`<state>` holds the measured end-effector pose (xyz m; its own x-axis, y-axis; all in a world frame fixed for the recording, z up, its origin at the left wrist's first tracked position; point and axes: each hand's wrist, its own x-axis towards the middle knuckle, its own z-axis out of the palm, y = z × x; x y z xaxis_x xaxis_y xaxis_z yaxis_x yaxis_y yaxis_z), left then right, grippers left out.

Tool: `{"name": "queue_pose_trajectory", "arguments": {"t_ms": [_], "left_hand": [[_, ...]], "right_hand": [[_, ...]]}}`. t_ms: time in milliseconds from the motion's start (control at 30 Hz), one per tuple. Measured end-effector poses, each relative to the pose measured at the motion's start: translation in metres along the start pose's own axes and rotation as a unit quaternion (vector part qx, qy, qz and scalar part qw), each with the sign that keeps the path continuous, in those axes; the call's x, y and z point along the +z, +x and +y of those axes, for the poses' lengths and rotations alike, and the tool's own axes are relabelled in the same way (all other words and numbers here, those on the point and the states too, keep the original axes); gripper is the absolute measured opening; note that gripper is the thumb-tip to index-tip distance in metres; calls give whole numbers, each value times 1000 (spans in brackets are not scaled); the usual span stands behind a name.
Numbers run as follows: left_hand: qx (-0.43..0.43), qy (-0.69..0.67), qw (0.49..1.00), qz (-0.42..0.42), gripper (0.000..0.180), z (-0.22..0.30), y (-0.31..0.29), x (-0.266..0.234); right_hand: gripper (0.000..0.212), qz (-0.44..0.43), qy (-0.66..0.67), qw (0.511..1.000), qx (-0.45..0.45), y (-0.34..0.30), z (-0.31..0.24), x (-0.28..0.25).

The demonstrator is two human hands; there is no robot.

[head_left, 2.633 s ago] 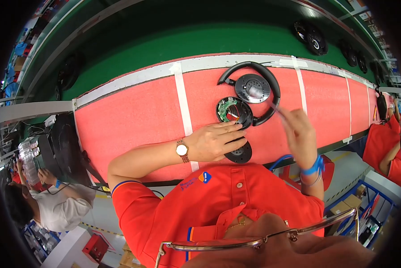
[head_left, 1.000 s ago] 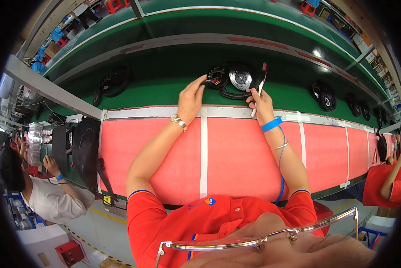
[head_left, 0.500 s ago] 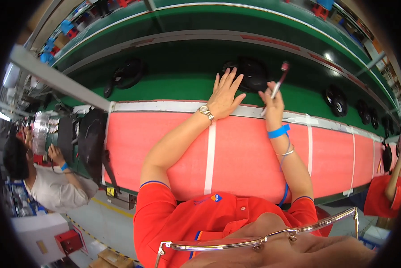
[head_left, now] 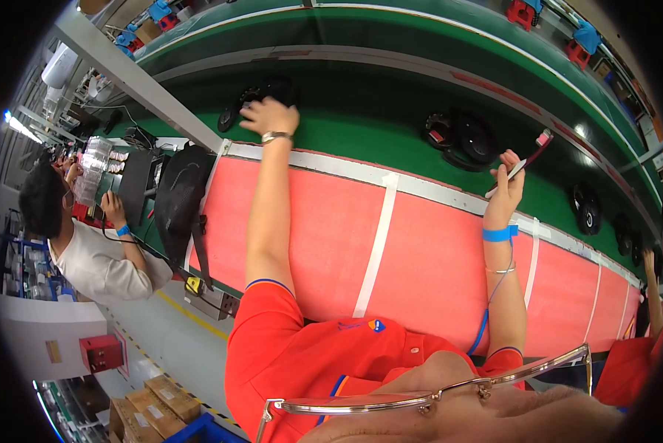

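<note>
Head cam: left hand [head_left: 272,117] has left the middle headphones [head_left: 473,140] for the left-side pair [head_left: 250,96], arm stretched out; it's blurry, so can't tell if it's gripping. Middle pair's lying on the green surface [head_left: 361,140], near the right hand [head_left: 506,186], which still has the brush [head_left: 532,154] tip-up. Pink-topped table [head_left: 324,229] below, coworker in white [head_left: 110,258] off left.

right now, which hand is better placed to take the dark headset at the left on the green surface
Probably the left hand: it is at the dark headset, fingers apparently spread, though blur hides any contact. The right hand is farther away and holds a slim tool.
</note>
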<state>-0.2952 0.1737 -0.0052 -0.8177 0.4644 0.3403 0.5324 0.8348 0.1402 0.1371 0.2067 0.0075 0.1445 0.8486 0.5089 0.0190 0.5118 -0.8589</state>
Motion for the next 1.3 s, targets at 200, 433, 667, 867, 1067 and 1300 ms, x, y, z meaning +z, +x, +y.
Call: {"name": "queue_pose_trajectory", "arguments": {"t_ms": [200, 433, 667, 867, 1067, 1300], "left_hand": [[-80, -107, 982, -136, 61, -34, 14, 14], [-60, -271, 956, -97, 57, -3, 1, 14], [170, -424, 885, -87, 45, 62, -59, -13], [175, -447, 859, -176, 50, 79, -104, -31], [-96, -755, 547, -349, 63, 102, -149, -51], [-139, -787, 408, -442, 49, 99, -225, -102]], "right_hand": [[35, -264, 407, 862, 150, -20, -97, 9], [34, -476, 607, 635, -42, -37, -215, 5], [23, -429, 576, 690, -89, -36, -250, -1], [20, -523, 559, 633, -115, -31, -234, -4], [33, -309, 155, 892, 290, -13, -143, 19], [53, -207, 102, 871, 432, -12, -40, 32]]}}
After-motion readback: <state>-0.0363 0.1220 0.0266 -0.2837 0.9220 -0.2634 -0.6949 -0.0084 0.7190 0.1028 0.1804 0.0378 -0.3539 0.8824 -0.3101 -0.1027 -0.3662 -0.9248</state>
